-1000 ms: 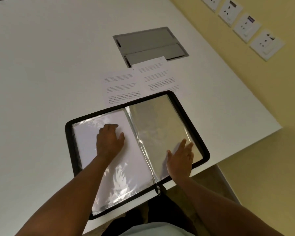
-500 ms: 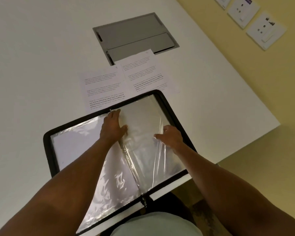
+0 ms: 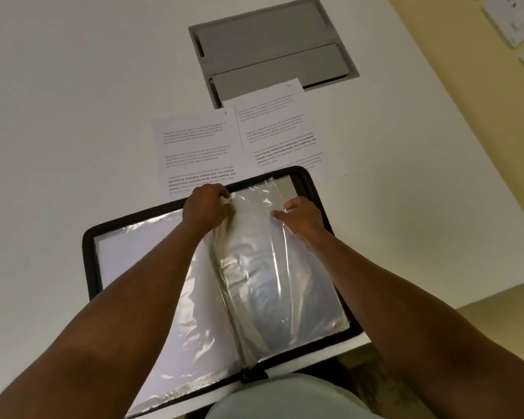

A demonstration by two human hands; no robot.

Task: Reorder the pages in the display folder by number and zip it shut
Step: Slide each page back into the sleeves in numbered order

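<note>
Plastic sleeve (image 3: 273,267): thin, soft, slippery, likely to crumple; best taken at its top edge.
Folder (image 3: 321,189): open at 6 o'clock on the table (image 3: 58,116).
Left hand (image 3: 204,208): pinches the sleeve top.
Right hand (image 3: 300,217): pinches the film too.
Loose pages (image 3: 200,146): at 12 o'clock.

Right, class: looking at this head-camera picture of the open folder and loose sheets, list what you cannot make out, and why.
- Handwritten numbers on the two loose white printed sheets: too small and faint in the head view.
- Near corners of the black zip-edged display folder: hidden by both forearms.
- Left hand fingertips at the clear plastic sleeve: curled out of sight, glare.
- Right hand grip: blurred by plastic.
- White wall sockets: cut off by the frame edge.
</note>
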